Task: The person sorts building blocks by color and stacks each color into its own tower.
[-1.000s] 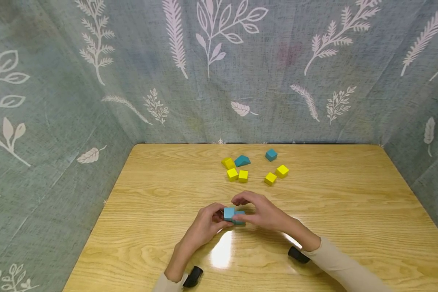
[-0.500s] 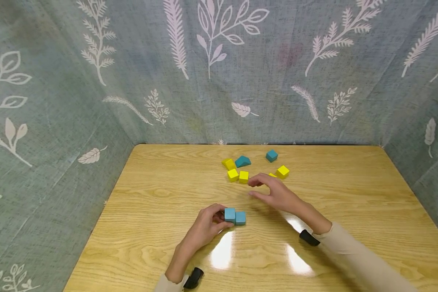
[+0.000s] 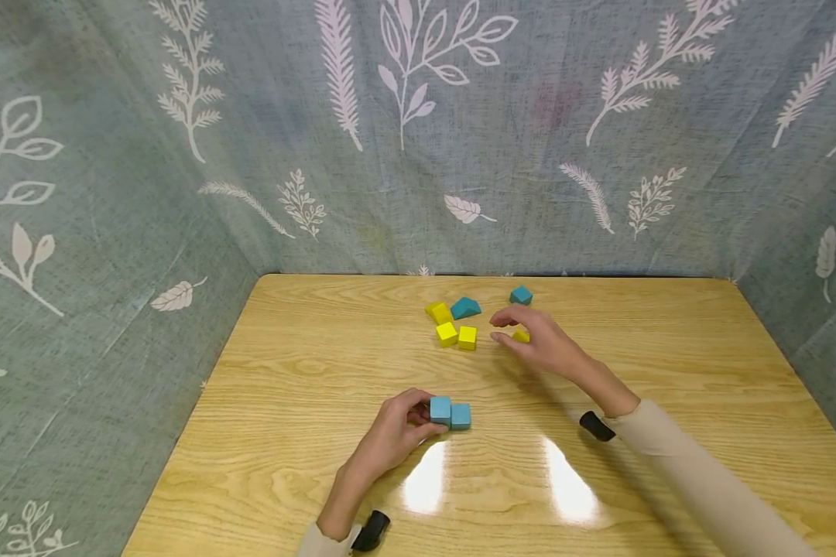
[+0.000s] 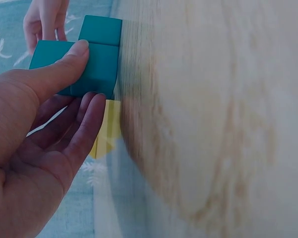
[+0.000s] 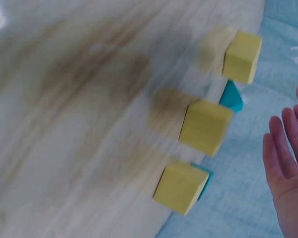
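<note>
Toward the middle of the table, my left hand (image 3: 390,433) pinches a stack of blue cubes (image 3: 440,410) between thumb and fingers. The thumb lies across the near face in the left wrist view, covering part of the stack (image 4: 97,69). A lower blue cube (image 3: 461,416) stands against the stack's right side. Farther back, my right hand (image 3: 546,344) hovers with parted thumb and fingers, nothing between them. It partly hides a yellow cube (image 3: 522,337) behind it. Yellow cubes (image 5: 206,127) stand on the table in the right wrist view, apart from that hand (image 5: 293,168).
Left of the right hand sit two yellow cubes (image 3: 447,334) (image 3: 467,338), a yellow wedge-like block (image 3: 439,312) and a blue triangular block (image 3: 466,308). A blue cube (image 3: 521,295) lies near the back edge. Patterned cloth (image 3: 362,216) hangs behind the wooden table (image 3: 306,348).
My right hand has left the blue cubes and moved back and to the right, over toward the yellow cubes. The left hand has kept its place on the stack.
</note>
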A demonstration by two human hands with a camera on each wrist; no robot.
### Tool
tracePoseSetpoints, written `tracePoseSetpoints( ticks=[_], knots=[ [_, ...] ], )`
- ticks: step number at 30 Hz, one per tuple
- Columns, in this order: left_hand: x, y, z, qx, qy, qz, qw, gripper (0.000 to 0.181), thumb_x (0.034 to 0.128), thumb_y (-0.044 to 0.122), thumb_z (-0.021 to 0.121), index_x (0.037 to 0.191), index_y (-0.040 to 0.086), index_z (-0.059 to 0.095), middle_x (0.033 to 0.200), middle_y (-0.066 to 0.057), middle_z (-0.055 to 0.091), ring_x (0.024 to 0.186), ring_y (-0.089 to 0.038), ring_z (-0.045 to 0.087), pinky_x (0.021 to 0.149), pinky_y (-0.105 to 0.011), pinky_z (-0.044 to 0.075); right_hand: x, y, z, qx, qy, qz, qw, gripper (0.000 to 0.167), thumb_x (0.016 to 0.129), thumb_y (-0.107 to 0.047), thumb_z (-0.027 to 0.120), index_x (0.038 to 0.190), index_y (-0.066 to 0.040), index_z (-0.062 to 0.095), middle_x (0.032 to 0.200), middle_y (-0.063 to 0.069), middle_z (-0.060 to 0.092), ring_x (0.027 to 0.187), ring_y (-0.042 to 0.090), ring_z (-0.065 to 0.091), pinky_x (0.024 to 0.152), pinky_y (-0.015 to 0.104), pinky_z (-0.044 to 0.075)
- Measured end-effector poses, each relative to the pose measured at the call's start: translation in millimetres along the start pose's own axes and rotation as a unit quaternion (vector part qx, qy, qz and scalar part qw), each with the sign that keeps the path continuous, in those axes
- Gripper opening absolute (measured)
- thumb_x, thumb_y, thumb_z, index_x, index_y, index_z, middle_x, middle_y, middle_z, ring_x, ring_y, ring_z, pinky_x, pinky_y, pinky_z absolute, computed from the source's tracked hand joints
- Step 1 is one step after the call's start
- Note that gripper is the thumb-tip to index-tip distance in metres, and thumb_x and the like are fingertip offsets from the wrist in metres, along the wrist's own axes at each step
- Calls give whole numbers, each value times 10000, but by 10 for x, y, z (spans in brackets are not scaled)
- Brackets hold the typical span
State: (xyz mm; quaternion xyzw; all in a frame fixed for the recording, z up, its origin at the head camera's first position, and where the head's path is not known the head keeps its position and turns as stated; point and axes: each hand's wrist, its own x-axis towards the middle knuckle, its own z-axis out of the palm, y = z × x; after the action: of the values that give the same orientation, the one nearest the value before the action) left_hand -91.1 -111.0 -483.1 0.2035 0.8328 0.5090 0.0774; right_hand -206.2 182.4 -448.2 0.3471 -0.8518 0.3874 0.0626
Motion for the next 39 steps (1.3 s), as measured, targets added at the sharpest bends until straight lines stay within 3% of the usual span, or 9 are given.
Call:
tracePoseSetpoints(
  ticks=[11,23,31,39],
  knots=[
    [-7,-11,-5,-37,3,9,10000,315,882,42,805,1165,-4,674,1057,-54,669,890,-152,667,772,-245,587,103,220,-86,-720,320,-163,9968,198,925,-21,760,1113,7,705,1074,195,695,996,378,665,826,541,566],
    [-20,-6,-12,-38,11,72,10000,318,890,53,800,1176,-6,673,1062,-53,675,889,-154,664,774,-248,586,208,463,-107,-1119,526,624,9904,263,953,-17,723,1193,69,658,1151,264,619,1020,422,578,804,515,503],
    [-21,-22,-11,11,-6,80,10000,304,902,71,792,1169,-7,668,1070,-60,672,891,-149,660,775,-246,582,253,535,-113,-1366,341,932,9856,325,947,-4,723,1239,104,630,1191,299,592,1083,458,541,892,572,486],
    [-14,-19,-6,-22,-5,51,10000,303,903,74,793,1168,-9,671,1073,-56,671,890,-143,655,772,-246,581,292,568,-119,-1197,-209,1389,9828,336,985,41,643,1301,132,578,1237,323,518,1116,475,528,935,573,485]
  ],
)
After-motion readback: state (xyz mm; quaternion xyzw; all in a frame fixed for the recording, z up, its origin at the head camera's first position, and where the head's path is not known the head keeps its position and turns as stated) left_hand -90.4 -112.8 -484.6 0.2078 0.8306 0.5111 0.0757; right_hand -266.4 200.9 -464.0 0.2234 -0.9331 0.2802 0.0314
